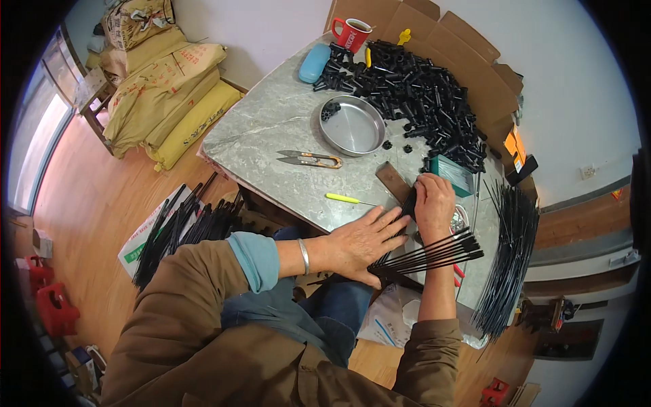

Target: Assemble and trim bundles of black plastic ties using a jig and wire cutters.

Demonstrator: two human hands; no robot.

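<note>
My left hand [366, 245] lies with its fingers spread at the table's front edge, a silver bangle on its wrist. Beside its thumb, a fan of thin black rods [434, 254] with thicker dark ends passes across my right forearm. Just beyond the left fingertips, my right hand [435, 203] is closed, fingers bent down over a dark piece whose shape is mostly hidden. A brown block [392, 182] touches the spot near the right fingertips. The yellow-green handled pick [342, 198] rests left of it. Whether the left palm presses the rods cannot be seen.
Black plastic fittings [427, 95] are heaped at the back, near a round metal pan [352, 129], thread snips [310, 159], a blue case [314, 63] and a red mug [351, 34]. Long black rods [508, 251] hang over the right edge; more rods [183, 230] lie at lower left.
</note>
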